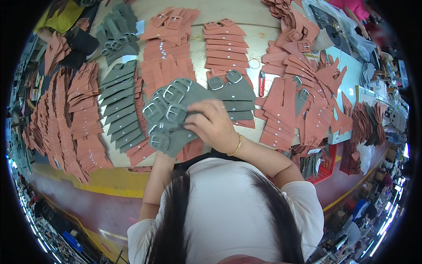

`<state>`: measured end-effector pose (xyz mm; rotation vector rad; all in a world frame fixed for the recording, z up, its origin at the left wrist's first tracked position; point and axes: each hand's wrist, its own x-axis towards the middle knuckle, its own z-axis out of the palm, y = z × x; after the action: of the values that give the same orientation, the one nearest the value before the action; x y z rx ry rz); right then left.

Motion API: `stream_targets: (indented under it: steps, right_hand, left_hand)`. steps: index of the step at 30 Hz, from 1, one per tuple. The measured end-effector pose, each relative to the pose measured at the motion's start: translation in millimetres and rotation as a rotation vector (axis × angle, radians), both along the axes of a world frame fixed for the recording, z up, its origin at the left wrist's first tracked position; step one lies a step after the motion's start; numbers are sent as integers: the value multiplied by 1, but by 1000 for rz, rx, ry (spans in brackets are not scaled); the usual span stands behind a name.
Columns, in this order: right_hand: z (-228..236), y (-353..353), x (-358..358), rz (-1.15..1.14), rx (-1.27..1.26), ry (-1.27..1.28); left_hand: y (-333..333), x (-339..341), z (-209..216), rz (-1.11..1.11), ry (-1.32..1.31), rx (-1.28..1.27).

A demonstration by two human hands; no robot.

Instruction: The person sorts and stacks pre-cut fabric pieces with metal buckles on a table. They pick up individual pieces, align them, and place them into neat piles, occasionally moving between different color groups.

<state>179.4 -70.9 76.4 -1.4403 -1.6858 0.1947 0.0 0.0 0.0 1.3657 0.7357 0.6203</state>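
Note:
A fanned bundle of grey-green buckled shoe-upper pieces is raised over the near edge of the table in front of me. Its square silver buckles cluster on the left side. My left hand holds the bundle from below; its fingers are hidden behind the pieces. My right hand, with a gold bracelet at the wrist, is closed on the bundle's right side beside a buckle, fingertips pinched together. Just beyond lies a row of grey-green pieces, two with buckles, overlapping salmon ones.
Overlapping rows of salmon pieces cover much of the table. Grey-green rows lie to the left. Red-handled snippers rest right of the middle. A thread cone stands at far right, a red crate below the right edge.

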Motion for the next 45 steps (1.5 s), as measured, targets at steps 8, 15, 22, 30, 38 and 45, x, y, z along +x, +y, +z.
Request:
stream_targets:
  steps: [8, 15, 22, 30, 38, 45]
  right_hand:
    - [-24, 24, 99, -156, -214, 916]
    - [-64, 31, 128, -624, -421, -39]
    - [-20, 19, 41, -75, -154, -70]
    - [3, 11, -13, 86, -61, 124]
    - [23, 34, 36, 45, -414, 717]
    - [-10, 13, 51, -173, -262, 487]
  left_hand:
    - [1, -20, -3, 188, -128, -217]
    - [-5, -25, -3, 275, -276, -413]
    - [-6, -6, -9, 271, -398, -513]
    - [5, 6, -2, 22, -956, -810]
    - [23, 16, 43, 43, -1009, -1036]
    - [38, -15, 26, 126, -1173, -1023]
